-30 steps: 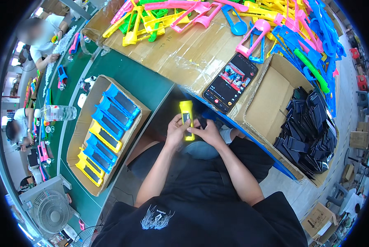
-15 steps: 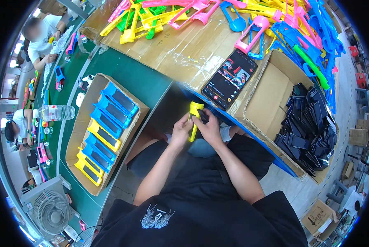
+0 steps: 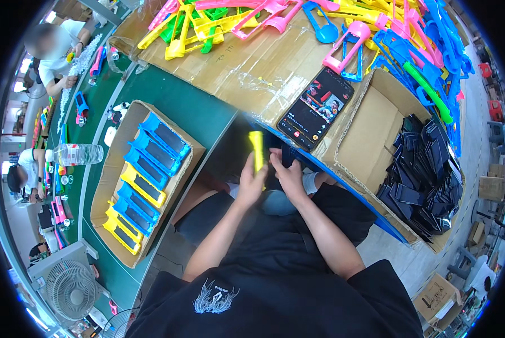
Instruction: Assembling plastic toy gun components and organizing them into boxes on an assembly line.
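In front of my lap, my left hand is closed around a yellow plastic casing, which stands nearly upright and is slightly blurred. A hand's width to the right, my right hand has its fingers bent around a thin dark panel, partly hidden by the fingers and by shadow. The two hands are apart. To the left, an open cardboard box holds a row of blue casings and yellow casings with dark panels set in them. On the right, another cardboard box holds many loose black panels.
A phone showing a video lies on the cardboard-covered table. Pink, yellow, green and blue plastic frames are heaped behind it. A green table bears a water bottle and a fan. Two people sit at far left.
My hands have drawn apart. My left hand has shifted slightly left with the yellow casing, and my right hand has come off it, keeping the dark panel.
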`<control>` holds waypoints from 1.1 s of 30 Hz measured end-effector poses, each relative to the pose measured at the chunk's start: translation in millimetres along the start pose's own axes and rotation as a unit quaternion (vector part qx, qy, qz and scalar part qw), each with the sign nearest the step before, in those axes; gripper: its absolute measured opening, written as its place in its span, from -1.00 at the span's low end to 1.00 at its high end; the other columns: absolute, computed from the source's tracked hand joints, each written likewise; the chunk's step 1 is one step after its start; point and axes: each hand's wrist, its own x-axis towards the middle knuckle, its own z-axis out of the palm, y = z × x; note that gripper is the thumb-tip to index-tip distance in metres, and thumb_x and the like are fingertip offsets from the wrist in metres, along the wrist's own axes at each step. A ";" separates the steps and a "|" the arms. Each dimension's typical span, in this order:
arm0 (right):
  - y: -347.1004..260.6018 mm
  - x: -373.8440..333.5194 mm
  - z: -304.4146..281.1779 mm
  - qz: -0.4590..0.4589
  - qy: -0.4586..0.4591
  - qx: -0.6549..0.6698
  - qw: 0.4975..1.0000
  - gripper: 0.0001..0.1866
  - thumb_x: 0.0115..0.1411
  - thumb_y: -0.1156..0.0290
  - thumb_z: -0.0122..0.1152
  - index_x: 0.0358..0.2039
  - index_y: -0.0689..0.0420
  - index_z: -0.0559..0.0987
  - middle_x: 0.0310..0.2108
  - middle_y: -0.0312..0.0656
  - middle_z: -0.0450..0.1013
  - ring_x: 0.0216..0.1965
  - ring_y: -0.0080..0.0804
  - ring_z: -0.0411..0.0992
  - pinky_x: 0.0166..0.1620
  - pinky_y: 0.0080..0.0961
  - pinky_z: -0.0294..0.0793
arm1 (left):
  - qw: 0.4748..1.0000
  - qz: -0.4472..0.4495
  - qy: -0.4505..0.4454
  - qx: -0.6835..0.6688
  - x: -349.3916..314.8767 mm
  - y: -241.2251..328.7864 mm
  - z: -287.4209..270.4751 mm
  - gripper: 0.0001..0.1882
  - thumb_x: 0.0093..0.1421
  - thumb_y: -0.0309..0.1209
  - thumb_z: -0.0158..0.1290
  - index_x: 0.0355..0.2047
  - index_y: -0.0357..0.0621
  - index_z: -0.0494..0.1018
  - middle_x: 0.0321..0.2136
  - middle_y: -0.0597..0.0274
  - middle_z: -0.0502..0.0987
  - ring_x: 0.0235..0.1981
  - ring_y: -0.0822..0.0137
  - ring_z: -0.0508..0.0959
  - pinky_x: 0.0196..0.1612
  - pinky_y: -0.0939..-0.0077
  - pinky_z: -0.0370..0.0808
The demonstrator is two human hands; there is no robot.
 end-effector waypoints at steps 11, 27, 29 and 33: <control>3.0 -21.7 17.1 0.177 -0.102 0.021 0.979 -0.73 0.22 0.18 0.38 -0.47 0.04 0.55 -0.63 -0.48 0.35 -0.66 -0.74 0.25 -0.60 -0.67 0.13 | 0.989 0.044 0.143 -0.015 7.0 15.9 3.5 -0.86 0.47 -0.44 -0.18 -0.09 -0.20 0.35 -0.36 0.28 0.53 -0.47 0.49 0.52 -0.37 0.58 0.52; -22.4 -26.8 32.9 0.156 -0.104 0.014 0.982 -0.79 0.24 0.25 0.38 -0.30 0.11 0.61 -0.42 -0.43 0.48 -0.48 -0.70 0.41 -0.44 -0.67 0.34 | 0.941 0.136 0.217 0.220 -15.5 37.2 -8.9 -0.86 0.43 -0.41 -0.05 -0.15 -0.24 0.38 -0.41 0.13 0.57 -0.52 0.35 0.57 -0.39 0.41 0.52; -21.0 -20.1 13.9 0.145 -0.087 0.095 0.981 -0.68 0.30 0.16 0.32 -0.14 0.14 0.56 -0.40 -0.47 0.41 -0.52 -0.75 0.31 -0.46 -0.69 0.26 | 0.901 0.207 0.225 0.309 -30.8 47.8 -9.8 -0.87 0.33 -0.45 0.07 -0.24 -0.30 0.47 -0.39 -0.10 0.58 -0.44 -0.04 0.62 -0.38 0.20 0.52; -28.1 -13.2 -0.7 0.158 -0.079 0.192 0.965 -0.59 0.39 0.05 0.16 -0.02 0.13 0.42 -0.46 -0.47 0.26 -0.59 -0.79 0.11 -0.50 -0.72 0.10 | 0.909 0.240 0.157 0.303 -88.0 110.9 -8.7 -0.79 0.24 -0.54 0.17 -0.12 -0.28 0.49 -0.25 0.10 0.60 -0.23 0.21 0.63 -0.11 0.37 0.53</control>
